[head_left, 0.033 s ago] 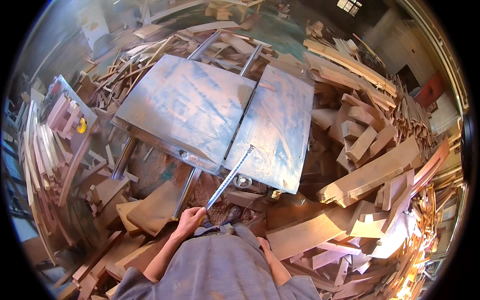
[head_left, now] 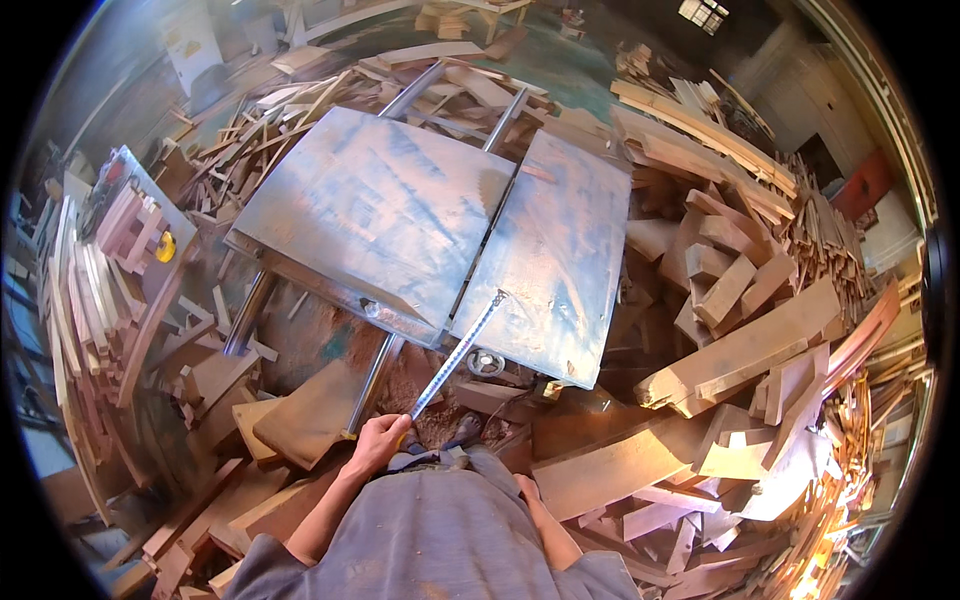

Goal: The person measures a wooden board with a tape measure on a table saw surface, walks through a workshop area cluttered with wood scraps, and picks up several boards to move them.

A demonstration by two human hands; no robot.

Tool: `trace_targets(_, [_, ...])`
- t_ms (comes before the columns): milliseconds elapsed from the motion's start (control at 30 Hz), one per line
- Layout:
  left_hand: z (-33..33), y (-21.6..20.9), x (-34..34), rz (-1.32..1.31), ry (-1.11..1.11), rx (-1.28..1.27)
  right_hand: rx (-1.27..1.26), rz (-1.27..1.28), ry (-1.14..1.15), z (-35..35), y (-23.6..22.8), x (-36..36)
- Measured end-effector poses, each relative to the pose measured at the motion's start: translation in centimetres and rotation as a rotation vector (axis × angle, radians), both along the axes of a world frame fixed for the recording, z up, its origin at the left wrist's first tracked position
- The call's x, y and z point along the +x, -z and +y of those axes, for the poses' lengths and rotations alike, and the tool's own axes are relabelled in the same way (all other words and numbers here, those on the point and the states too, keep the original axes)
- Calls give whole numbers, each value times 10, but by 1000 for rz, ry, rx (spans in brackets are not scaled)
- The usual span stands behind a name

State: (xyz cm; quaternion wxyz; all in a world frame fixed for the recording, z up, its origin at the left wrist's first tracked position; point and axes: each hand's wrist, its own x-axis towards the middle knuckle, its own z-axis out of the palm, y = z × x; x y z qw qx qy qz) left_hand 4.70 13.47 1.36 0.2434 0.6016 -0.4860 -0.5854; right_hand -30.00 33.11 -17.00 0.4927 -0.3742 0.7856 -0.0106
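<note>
My left hand (head_left: 380,440) is closed round the near end of a tape measure (head_left: 440,376), just in front of my body. Its pale, marked blade sticks out stiffly away from me, and the far tip is over the near part of the saw table (head_left: 560,235). Whether the tip touches the metal I cannot tell. A bit of yellow shows under my fingers; the rest of the case is hidden. My right hand (head_left: 526,488) hangs low against my right side, touching no wood that I can see, its fingers mostly hidden by my clothing.
A second, larger metal tabletop (head_left: 380,200) lies left of a narrow slot, on steel rails (head_left: 410,90). A handwheel (head_left: 486,363) sits under the near edge. Thick wood blocks (head_left: 740,345) are heaped at right, offcuts around my feet, and a yellow round thing (head_left: 166,247) at far left.
</note>
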Motion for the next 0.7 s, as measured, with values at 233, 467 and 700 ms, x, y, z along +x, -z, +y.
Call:
trace_targets(233, [6,1,-1,-21,-37,96,-9,-6,-28,-4,2,-11])
trace_targets(467, [-2,-4,-27,22,-40,29,11,3,-3,12,-3,-23])
trace_targets(700, [-15,-16,-50,7,3,41,41,-19,31,29,3,-29])
